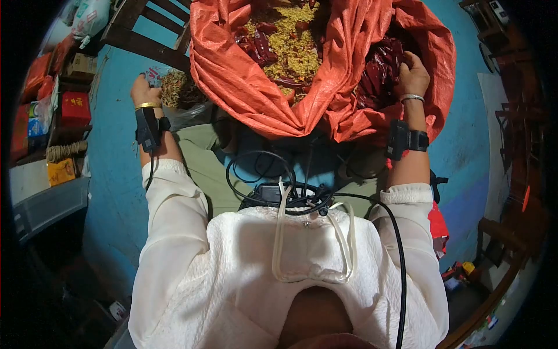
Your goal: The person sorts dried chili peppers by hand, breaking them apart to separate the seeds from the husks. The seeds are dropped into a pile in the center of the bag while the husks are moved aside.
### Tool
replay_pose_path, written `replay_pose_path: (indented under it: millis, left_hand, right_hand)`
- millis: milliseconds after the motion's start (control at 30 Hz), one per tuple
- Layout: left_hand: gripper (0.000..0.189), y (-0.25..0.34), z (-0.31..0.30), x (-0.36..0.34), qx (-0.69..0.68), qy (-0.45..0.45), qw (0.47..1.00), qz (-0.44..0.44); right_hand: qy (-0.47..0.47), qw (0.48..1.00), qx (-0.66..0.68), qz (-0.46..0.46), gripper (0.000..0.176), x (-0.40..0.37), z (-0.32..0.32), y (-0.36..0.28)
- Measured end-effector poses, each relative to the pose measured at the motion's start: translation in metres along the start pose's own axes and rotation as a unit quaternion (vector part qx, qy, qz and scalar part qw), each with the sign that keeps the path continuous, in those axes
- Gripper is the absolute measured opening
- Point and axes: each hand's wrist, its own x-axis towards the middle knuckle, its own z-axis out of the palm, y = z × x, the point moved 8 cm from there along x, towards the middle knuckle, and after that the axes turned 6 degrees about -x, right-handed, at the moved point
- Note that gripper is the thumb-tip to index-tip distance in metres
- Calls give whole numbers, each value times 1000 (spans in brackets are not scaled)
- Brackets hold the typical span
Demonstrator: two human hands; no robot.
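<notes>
My left hand [145, 93] is at the left beside a clear plastic bag [195, 115] holding a clump of dry brown stalks [180, 90]. Its fingers are curled closed, and what is in them, if anything, is too small to tell. On the right, my right hand [414, 77] reaches into an orange woven sack [439, 52], its bent fingertips closed at the dark dried red chilies [381, 72]. Another orange sack [232, 93] stands open in the middle, with yellow chili seeds [293, 43] and some whole chilies inside.
A wooden chair [125, 29] stands at the upper left. Shelves with boxes, including a red box [75, 109], line the left side. Black cables [261, 154] loop across my lap. Wooden furniture [514, 131] stands along the right on the blue floor [116, 192].
</notes>
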Motion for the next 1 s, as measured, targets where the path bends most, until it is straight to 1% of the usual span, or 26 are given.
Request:
replay_pose_path:
  millis: [33,67,100,133,167,200,267,300,333,367,400,433,467,500,533,567,600,667,700,733,800,833,867,933,967,1000]
  left_hand:
    - [20,-8,-14,-1,-182,72,962,-193]
    - [24,-6,-15,-13,-350,139,850,-369]
    - [29,0,-1,-33,-490,195,673,-518]
    - [29,10,0,-32,-488,195,674,-519]
    - [28,22,-25,-17,-475,296,744,-366]
    - [28,47,-50,-12,-443,384,785,-200]
    - [20,116,-74,-7,-465,303,830,-47]
    - [17,155,-91,-9,-426,261,865,48]
    - [14,195,-99,-12,-383,213,887,144]
    - [14,221,-87,-10,-436,141,869,184]
    - [13,245,-74,-9,-486,69,843,222]
    - [14,266,-57,-8,-464,21,851,243]
    - [15,283,-38,-8,-441,-28,857,263]
    - [15,293,-24,-6,-441,-32,858,260]
    - [17,305,-6,-4,-387,-56,880,269]
    - [20,313,11,-3,-331,-80,898,279]
    - [20,317,18,-1,-330,-84,899,277]
    - [24,322,46,0,-160,-136,941,265]
    - [29,322,55,-3,-171,-165,936,259]
    - [29,323,59,-6,-169,-169,936,258]
    - [33,328,45,-10,-123,-71,948,284]
    - [36,326,51,-12,-111,-128,952,255]
    - [36,325,48,-13,-110,-131,951,258]
    - [34,318,46,-13,-83,-157,949,260]
    - [31,314,49,-12,-80,-184,944,262]
    - [31,309,50,-12,-78,-185,944,262]
  right_hand:
    - [-30,999,-37,16,28,0,7,4]
    - [-60,995,-73,33,28,-1,14,8]
    - [-54,992,-111,22,28,-2,11,1]
    - [-56,992,-110,23,28,-1,12,-1]
    - [-60,989,-137,14,29,-1,14,-4]
    - [-64,984,-165,5,29,-1,16,-7]
    - [-77,979,-187,-1,27,-2,21,-10]
    - [-86,974,-208,-8,25,-3,24,-13]
    - [-90,973,-210,-9,25,-2,25,-16]
    - [-31,991,-123,-41,23,-1,16,-29]
    - [27,996,-32,-73,21,0,6,-41]
    - [58,994,17,-94,17,0,-1,-58]
    - [53,994,16,-95,17,-2,3,-70]
    - [51,988,101,-103,16,-6,6,-83]
    - [51,975,186,-109,16,-9,10,-95]
    - [27,969,212,-124,15,-12,19,-111]
    - [1,962,238,-138,15,-17,29,-126]
    - [-135,933,325,-76,16,-28,73,-137]
    - [-197,917,344,-34,19,-38,99,-137]
    - [-258,896,361,8,21,-48,121,-138]
    - [-249,942,194,-116,28,-56,130,-150]
    - [-273,937,190,-103,31,-61,144,-146]
    - [-274,938,191,-98,31,-60,149,-140]
    - [-249,951,21,-185,27,-60,156,-140]
    - [-258,949,1,-178,20,-61,162,-136]
    - [-259,949,3,-177,20,-63,160,-139]
